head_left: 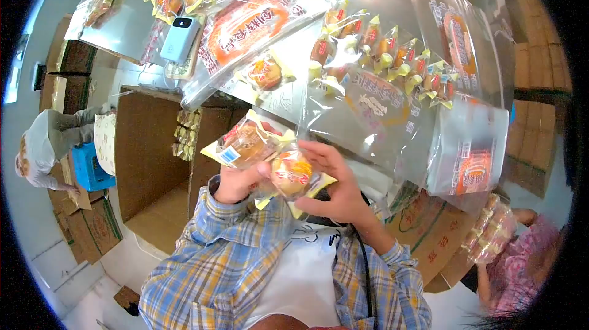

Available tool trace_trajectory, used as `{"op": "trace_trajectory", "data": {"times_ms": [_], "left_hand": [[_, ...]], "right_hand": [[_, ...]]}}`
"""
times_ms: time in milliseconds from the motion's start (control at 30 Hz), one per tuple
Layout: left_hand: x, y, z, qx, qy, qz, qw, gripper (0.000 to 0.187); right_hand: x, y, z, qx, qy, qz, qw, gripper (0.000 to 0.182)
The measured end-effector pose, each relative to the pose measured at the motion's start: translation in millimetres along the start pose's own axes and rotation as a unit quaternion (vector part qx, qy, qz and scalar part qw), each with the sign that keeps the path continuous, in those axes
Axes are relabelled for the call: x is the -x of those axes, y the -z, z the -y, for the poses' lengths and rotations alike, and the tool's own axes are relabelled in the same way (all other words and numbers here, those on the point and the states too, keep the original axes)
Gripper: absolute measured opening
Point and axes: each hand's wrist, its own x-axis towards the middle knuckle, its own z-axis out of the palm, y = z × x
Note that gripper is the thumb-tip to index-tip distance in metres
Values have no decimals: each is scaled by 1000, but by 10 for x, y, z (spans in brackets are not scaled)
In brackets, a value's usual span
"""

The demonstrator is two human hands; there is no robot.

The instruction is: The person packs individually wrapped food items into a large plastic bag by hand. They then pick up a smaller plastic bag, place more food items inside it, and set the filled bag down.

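Observation:
Two individually wrapped cakes in clear film with yellow ends are held in front of my chest. My left hand [238, 184] is closed, its thumb at the edge of the nearer cake [291, 172]. A second wrapped cake [246, 141], barcode showing, rests against the fingers of that hand, which are mostly hidden. Curled round the right side of the nearer cake is my right hand [336, 190], fingers above and thumb below. Just beyond them, another wrapped cake [264, 73] lies on the metal table [343, 122].
Printed plastic bags [253, 28] and a row of wrapped cakes [388, 47] cover parts of the table. A light-blue device [180, 39] lies at left. Below stands an open cardboard box [150, 152]. One person [52, 146] bends at left; another [521, 262] holds packs at right.

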Motion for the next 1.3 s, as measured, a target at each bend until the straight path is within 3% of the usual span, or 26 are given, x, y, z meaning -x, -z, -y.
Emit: {"op": "trace_trajectory", "data": {"times_ms": [33, 100, 167, 200, 300, 367, 433, 467, 567, 633, 700, 733, 833, 867, 1000, 1100, 1200, 1300], "left_hand": [[-20, 47, 5, -12, -7, 8, 1000, 71], [-33, -48, -46, 100, 26, -10, 995, 68], [-77, -16, -67, 78, 32, -22, 996, 67], [-69, 142, -53, 65, 88, 16, 994, 70], [-106, 148, -59, -50, 97, 55, 993, 72], [-163, 139, -67, -100, 110, 95, 984, 75], [-199, 63, -130, -98, 150, 130, 975, 76], [-224, 55, -141, -106, 160, 152, 970, 76], [-342, 153, -78, -192, 137, 277, 932, 64], [-379, 126, -68, -206, 148, 309, 917, 55], [-342, 48, -118, -187, 214, 276, 918, 56], [-356, 43, -132, -204, 193, 291, 915, 55], [-357, 63, -129, -179, 188, 292, 920, 56], [-358, 77, -124, -183, 180, 295, 920, 56], [-400, 86, -162, -180, 175, 301, 920, 55], [-358, 109, -161, -186, 182, 303, 917, 58], [-368, 132, -153, -183, 201, 291, 917, 59], [-350, 174, -112, -192, 202, 286, 917, 58]], "right_hand": [[29, 24, 18, 34, 20, -6, 999, 96], [171, 76, 58, -11, 1, -38, 999, 82], [395, 280, 27, 5, -2, -26, 1000, 78], [493, 424, 70, 71, -23, 16, 997, 75], [646, 745, 196, 164, -110, 151, 969, 76], [730, 733, 263, 230, -134, 44, 963, 76], [732, 690, 254, 277, -102, -100, 950, 75], [762, 710, 105, 283, -38, -156, 946, 78], [678, 734, -151, 142, -4, -258, 956, 80], [465, 615, -106, 364, 48, -295, 882, 80], [342, 610, -84, 602, 60, -272, 748, 80], [319, 660, -86, 641, 94, -226, 728, 79], [122, 688, -213, 600, 132, -298, 730, 77], [-15, 685, -232, 557, 120, -334, 750, 68], [-464, 659, -110, 483, 5, -420, 768, 64], [-676, 688, -22, 364, -30, -377, 851, 72], [-648, 830, -333, 305, 37, -360, 881, 78], [-568, 871, -317, 326, 11, -347, 879, 81]]}}
